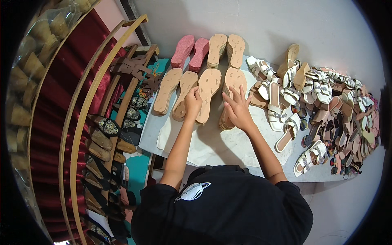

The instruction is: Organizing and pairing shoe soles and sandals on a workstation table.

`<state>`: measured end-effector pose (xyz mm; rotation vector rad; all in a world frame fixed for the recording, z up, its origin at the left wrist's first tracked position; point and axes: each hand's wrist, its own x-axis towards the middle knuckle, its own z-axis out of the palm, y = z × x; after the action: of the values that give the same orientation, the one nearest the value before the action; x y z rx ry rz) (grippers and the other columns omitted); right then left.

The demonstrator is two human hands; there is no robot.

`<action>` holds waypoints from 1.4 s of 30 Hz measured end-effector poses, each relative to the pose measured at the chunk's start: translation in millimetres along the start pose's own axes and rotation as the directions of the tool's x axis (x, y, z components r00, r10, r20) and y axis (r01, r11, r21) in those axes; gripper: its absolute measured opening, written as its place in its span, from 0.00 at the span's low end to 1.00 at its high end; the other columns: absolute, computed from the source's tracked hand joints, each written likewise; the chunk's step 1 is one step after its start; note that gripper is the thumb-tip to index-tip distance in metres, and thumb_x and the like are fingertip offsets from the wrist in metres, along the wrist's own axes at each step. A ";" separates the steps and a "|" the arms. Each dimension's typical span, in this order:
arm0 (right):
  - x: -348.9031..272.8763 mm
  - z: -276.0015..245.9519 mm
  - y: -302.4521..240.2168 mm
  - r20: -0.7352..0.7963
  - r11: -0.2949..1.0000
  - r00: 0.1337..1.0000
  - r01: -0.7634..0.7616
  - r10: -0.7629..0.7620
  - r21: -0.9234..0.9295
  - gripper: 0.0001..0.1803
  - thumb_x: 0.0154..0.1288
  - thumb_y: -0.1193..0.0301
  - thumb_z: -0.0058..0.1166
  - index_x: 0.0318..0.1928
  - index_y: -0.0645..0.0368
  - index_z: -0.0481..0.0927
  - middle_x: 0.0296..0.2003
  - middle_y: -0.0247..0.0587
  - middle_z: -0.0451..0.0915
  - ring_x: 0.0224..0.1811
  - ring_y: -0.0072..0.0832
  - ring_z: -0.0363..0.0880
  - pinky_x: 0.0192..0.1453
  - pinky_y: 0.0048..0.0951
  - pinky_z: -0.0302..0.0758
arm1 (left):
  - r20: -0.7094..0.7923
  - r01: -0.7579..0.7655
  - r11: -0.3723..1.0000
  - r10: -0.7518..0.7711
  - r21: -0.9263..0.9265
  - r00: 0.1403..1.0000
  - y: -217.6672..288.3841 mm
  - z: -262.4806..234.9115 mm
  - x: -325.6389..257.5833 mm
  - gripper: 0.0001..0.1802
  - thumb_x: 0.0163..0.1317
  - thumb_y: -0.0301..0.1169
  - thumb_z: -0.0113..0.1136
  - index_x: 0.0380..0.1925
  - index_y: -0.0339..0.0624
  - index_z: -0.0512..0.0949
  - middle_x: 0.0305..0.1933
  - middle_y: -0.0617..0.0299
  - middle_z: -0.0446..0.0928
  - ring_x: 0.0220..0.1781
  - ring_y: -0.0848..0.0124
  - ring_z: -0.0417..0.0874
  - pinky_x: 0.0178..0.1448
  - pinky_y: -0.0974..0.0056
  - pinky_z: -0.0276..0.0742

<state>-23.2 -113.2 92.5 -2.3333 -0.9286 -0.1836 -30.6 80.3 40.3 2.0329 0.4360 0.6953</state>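
Observation:
Two rows of tan shoe insoles, mostly in stacks, lie on the table in front of me. My left hand (193,104) is closed at the left edge of a tan insole (210,90), with the thumb on its upper face. Whether others lie under that insole is hard to tell. Over a stack of tan insoles (235,77), my right hand (237,109) rests with its fingers spread. Further left lie two more tan insole stacks (166,90). Behind them stand pink insole stacks (183,50) and tan insole stacks (217,47).
White strappy sandals (276,108) lie at the right, beside a large heap of mixed shoes (339,126). A wooden rack (118,110) holding dark shoes stands at the left, beside a dark red curtain (77,81). The table (163,126) meets a pale wall (265,20) at the back.

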 end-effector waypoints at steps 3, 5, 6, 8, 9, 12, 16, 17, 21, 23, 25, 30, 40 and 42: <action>-1.9 -1.8 2.2 -0.003 1.000 1.000 -0.012 0.013 0.029 0.21 0.64 0.64 0.38 0.55 0.56 0.70 0.62 0.48 0.54 0.68 0.56 0.35 0.58 0.72 0.29 | -0.005 -0.034 0.998 0.035 0.056 0.999 0.3 0.9 -0.4 0.12 0.59 0.27 0.46 0.41 0.35 0.75 0.38 0.46 0.77 0.43 0.52 0.77 0.46 0.57 0.72; -3.0 -2.9 3.8 -0.007 0.999 1.000 -0.019 0.019 0.043 0.21 0.64 0.64 0.38 0.55 0.56 0.70 0.62 0.48 0.54 0.68 0.55 0.35 0.58 0.72 0.29 | -0.011 -0.064 0.993 0.065 0.097 0.998 3.7 1.3 -0.6 0.12 0.59 0.27 0.46 0.41 0.35 0.74 0.38 0.46 0.77 0.43 0.51 0.77 0.46 0.56 0.72; -3.3 -3.5 4.3 -0.006 0.999 1.000 -0.021 0.022 0.039 0.21 0.64 0.64 0.38 0.55 0.55 0.70 0.62 0.48 0.55 0.68 0.55 0.35 0.59 0.72 0.29 | 0.006 -0.061 0.988 0.061 0.141 0.998 6.7 1.0 -0.9 0.13 0.59 0.27 0.45 0.41 0.35 0.74 0.39 0.46 0.77 0.42 0.51 0.77 0.45 0.55 0.71; -3.8 -3.5 4.3 -0.005 0.999 1.000 -0.022 0.022 0.038 0.20 0.65 0.64 0.38 0.55 0.55 0.70 0.62 0.48 0.55 0.68 0.55 0.35 0.59 0.72 0.29 | 0.021 -0.060 0.981 0.057 0.186 0.998 5.1 1.2 -0.7 0.13 0.59 0.27 0.45 0.41 0.35 0.74 0.39 0.46 0.77 0.42 0.50 0.76 0.45 0.54 0.71; -3.9 -3.0 3.7 -0.002 0.999 1.000 -0.021 0.021 0.044 0.21 0.65 0.64 0.37 0.55 0.55 0.70 0.62 0.48 0.55 0.68 0.55 0.35 0.59 0.72 0.29 | 0.005 -0.099 0.976 0.100 0.194 0.995 0.7 1.2 0.0 0.13 0.59 0.26 0.45 0.41 0.33 0.74 0.39 0.45 0.76 0.43 0.50 0.76 0.46 0.55 0.71; -4.2 -3.4 2.5 0.006 0.998 1.000 -0.026 0.025 0.050 0.20 0.65 0.64 0.38 0.55 0.55 0.70 0.62 0.48 0.55 0.68 0.54 0.36 0.59 0.72 0.29 | -0.019 -0.141 0.959 0.150 0.244 0.988 -2.1 1.7 -1.0 0.13 0.59 0.27 0.46 0.40 0.33 0.75 0.40 0.45 0.76 0.43 0.51 0.76 0.47 0.56 0.70; -5.6 -3.9 6.0 -0.003 0.999 1.000 -0.027 0.027 0.043 0.20 0.64 0.64 0.38 0.55 0.55 0.70 0.61 0.48 0.55 0.68 0.54 0.36 0.59 0.72 0.28 | -0.036 -0.163 0.892 0.196 0.423 0.980 16.2 -1.5 -4.9 0.13 0.58 0.29 0.47 0.41 0.39 0.76 0.41 0.52 0.75 0.45 0.54 0.74 0.49 0.57 0.68; -5.8 -4.0 5.8 -0.003 0.999 1.000 -0.026 0.027 0.044 0.20 0.64 0.64 0.38 0.55 0.55 0.70 0.61 0.48 0.55 0.68 0.54 0.36 0.59 0.72 0.28 | -0.036 -0.163 0.891 0.196 0.424 0.980 20.7 -3.7 -5.9 0.13 0.58 0.29 0.47 0.41 0.39 0.76 0.41 0.52 0.75 0.45 0.54 0.74 0.49 0.57 0.68; -8.9 -5.5 4.3 -0.018 0.999 1.000 -0.020 0.021 0.048 0.20 0.64 0.65 0.38 0.55 0.55 0.70 0.61 0.47 0.55 0.68 0.53 0.37 0.59 0.72 0.29 | 0.000 -0.227 0.875 0.251 0.428 0.968 46.7 -9.9 -19.0 0.13 0.57 0.31 0.50 0.43 0.44 0.74 0.45 0.60 0.73 0.48 0.59 0.71 0.49 0.56 0.68; -12.2 -7.5 4.2 -0.025 0.998 0.999 -0.026 0.028 0.050 0.20 0.64 0.65 0.38 0.55 0.55 0.70 0.61 0.47 0.56 0.68 0.54 0.37 0.59 0.71 0.29 | -0.002 -0.277 0.880 0.301 0.386 0.954 67.3 -8.7 -30.8 0.13 0.57 0.31 0.51 0.43 0.44 0.74 0.45 0.61 0.73 0.48 0.60 0.71 0.49 0.57 0.67; -18.8 -10.1 6.1 -0.019 0.997 0.997 -0.072 0.073 0.025 0.20 0.65 0.65 0.36 0.57 0.51 0.69 0.62 0.45 0.55 0.69 0.52 0.37 0.62 0.67 0.26 | 0.027 -0.370 0.881 0.379 0.295 0.925 86.5 -4.0 -43.7 0.13 0.56 0.32 0.52 0.42 0.45 0.74 0.46 0.62 0.73 0.48 0.61 0.71 0.50 0.57 0.66; -46.9 -21.4 15.5 -0.119 0.994 0.987 -0.110 0.109 -0.007 0.20 0.63 0.66 0.42 0.56 0.50 0.70 0.63 0.43 0.55 0.69 0.50 0.37 0.61 0.67 0.27 | 0.121 -0.443 0.879 0.427 0.175 0.896 117.6 9.8 -73.8 0.12 0.54 0.29 0.54 0.41 0.43 0.76 0.46 0.61 0.74 0.48 0.61 0.72 0.51 0.59 0.66; -139.7 -76.6 59.5 -0.376 0.923 0.864 -0.382 0.334 -0.058 0.20 0.60 0.68 0.46 0.54 0.48 0.71 0.62 0.40 0.58 0.69 0.50 0.40 0.61 0.68 0.30 | 0.335 -0.561 0.820 0.563 -0.112 0.756 172.9 89.6 -133.8 0.12 0.54 0.29 0.55 0.39 0.44 0.76 0.44 0.64 0.74 0.48 0.63 0.72 0.51 0.61 0.65; -160.3 -92.0 69.4 -0.415 0.900 0.835 -0.428 0.361 -0.079 0.20 0.60 0.68 0.46 0.54 0.47 0.71 0.62 0.40 0.58 0.69 0.50 0.40 0.61 0.68 0.30 | 0.377 -0.561 0.811 0.578 -0.164 0.724 188.1 109.3 -148.1 0.12 0.53 0.29 0.55 0.40 0.44 0.76 0.45 0.64 0.74 0.48 0.63 0.72 0.51 0.60 0.65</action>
<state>-88.0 -299.2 78.1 -2.4557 -0.2270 -0.5518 -71.0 -170.4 109.7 2.2107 -0.4827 0.5911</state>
